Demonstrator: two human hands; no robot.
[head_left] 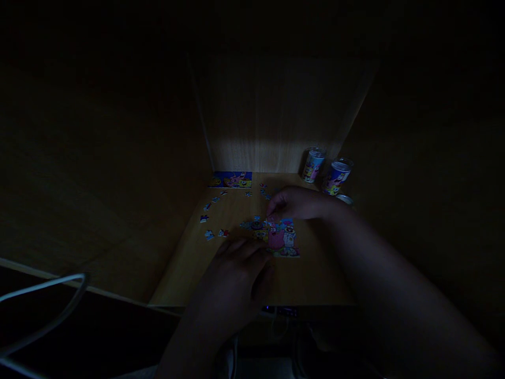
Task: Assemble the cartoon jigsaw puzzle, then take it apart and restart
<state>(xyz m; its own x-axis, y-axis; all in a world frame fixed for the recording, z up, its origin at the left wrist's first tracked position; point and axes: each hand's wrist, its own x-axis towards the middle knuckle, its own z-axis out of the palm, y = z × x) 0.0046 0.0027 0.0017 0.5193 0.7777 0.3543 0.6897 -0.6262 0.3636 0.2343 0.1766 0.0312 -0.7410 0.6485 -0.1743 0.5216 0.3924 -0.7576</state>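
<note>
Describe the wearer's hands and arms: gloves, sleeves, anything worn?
Left hand and right hand are bare, no gloves. The right forearm shows no sleeve as far as the frame edge. No watch, ring or band made out, though the light is very dim.

Bare desk (315,279) front right; loose pieces (215,217) left, tins (325,171) behind.

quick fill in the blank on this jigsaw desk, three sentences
1. The printed tins standing at the back right of the desk number ____.
2. The loose pieces lie mostly to the ____ of the partly built jigsaw.
3. The left hand rests flat by the jigsaw's near corner; the hand touching its far edge is the ____ one.

Missing words: two; left; right
</note>
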